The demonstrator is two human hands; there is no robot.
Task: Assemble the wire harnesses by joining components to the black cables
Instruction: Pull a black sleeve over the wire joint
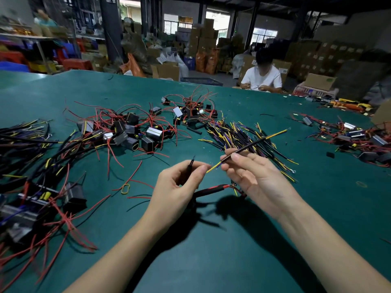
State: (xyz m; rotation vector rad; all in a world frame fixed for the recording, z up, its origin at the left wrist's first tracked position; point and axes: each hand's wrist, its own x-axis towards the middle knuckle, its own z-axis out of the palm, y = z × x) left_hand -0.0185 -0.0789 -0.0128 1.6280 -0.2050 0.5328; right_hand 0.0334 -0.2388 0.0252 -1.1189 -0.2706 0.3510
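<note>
Head view: both hands work just above the green tabletop (211, 261). Right hand (251, 172) pinches a black cable (249, 145) between thumb and fingertips, its yellow lead (213, 167) pointing toward the left hand (179, 182). Left hand's grip is curled round a small black sleeve piece (191, 166), thumb and forefinger pinched at the lead's tip. Step in hand looks like threading the lead into that piece; next move calls for steady alignment and a short push. A red-and-black harness (211, 190) hangs below the hands. Loose black cables (232, 132) lie piled just beyond the right hand; black box components with red wires (131, 132) sit in a heap behind the left. Room: a dim warehouse, stacked cartons (203, 37), another worker (262, 77) seated at the far edge.
</note>
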